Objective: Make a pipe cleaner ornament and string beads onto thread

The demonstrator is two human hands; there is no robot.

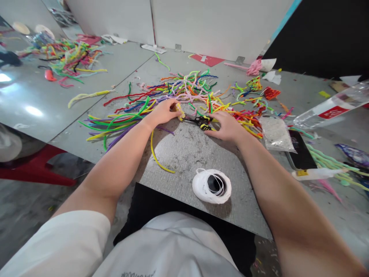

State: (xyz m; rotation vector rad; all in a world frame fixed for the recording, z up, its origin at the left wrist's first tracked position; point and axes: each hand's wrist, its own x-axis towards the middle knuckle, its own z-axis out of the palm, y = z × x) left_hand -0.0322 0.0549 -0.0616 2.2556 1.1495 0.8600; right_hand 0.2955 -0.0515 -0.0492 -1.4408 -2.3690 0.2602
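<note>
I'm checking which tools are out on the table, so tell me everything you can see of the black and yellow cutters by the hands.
The cutters are a small hand tool with black and yellow grips and dark metal jaws pointing left. They lie flat on the grey table, at the near edge of the pipe cleaner pile. The right hand rests on the handle end; the left hand, just beyond the tips, pinches a yellow pipe cleaner. Whether the jaws are open cannot be told.

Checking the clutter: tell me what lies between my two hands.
In the head view, black-and-yellow pliers lie between the left hand and right hand, on the table.
</note>
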